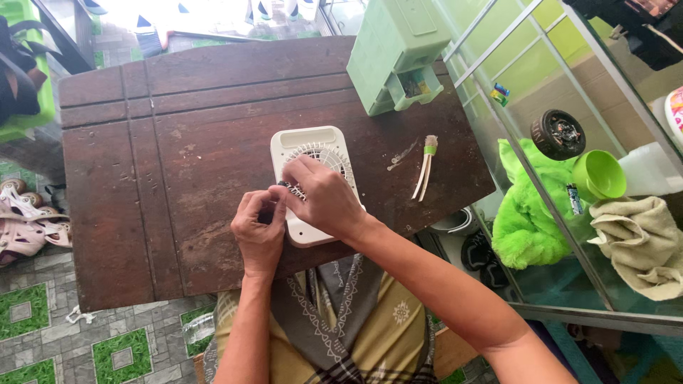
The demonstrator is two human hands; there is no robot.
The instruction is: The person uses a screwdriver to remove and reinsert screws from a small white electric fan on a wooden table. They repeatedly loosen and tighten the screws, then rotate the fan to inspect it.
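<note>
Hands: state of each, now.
Left hand: closed on a small dark part, too small to identify.
Right hand: fingers curled, resting on the white fan.

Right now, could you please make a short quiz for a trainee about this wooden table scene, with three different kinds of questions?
1. True or false: the white fan lies flat on the wooden table.
2. Which hand covers the fan's round grille? A) left hand B) right hand C) neither
3. Fill in: the pale green box stands near the table's far ____ corner.

Key:
1. True.
2. B; the left hand sits at the fan's left edge, fingertips meeting the right's over a small dark part.
3. Right, beyond the strips bound with green tape.
</note>
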